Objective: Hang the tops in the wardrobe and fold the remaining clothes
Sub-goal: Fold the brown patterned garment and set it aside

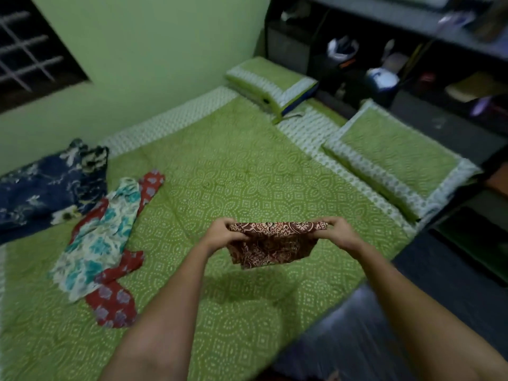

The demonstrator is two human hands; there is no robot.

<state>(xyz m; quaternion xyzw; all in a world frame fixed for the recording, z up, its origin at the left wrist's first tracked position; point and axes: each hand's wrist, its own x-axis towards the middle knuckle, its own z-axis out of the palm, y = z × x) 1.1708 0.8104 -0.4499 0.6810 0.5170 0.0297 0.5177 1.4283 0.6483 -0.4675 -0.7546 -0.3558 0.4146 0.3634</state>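
Holding a folded maroon cloth (270, 244) in the air over the bed (247, 174), the person grips its top edge at both corners: the left hand (226, 233) pinches the left corner, the right hand (339, 232) pinches the right, fingers curled around the fabric. The cloth hangs doubled below the hands, apart from the bedspread, with its shadow lying on the cover beneath.

To the left on the bed lie a teal floral garment (101, 235) on top of a red one (115, 298), and beyond them a navy floral one (46, 188) against the wall. Two pillows (398, 158) sit at the head of the bed, beside dark shelves (384, 64).

The likely trouble is the fold slipping. The lower layers hang loose, so a slack pinch or a quick lowering could let them fan open or land skewed, and the edges would no longer line up. Setting it down too near the bed's right edge could also let it slide to the floor.

No brand, label or writing is readable; the view is blurred.
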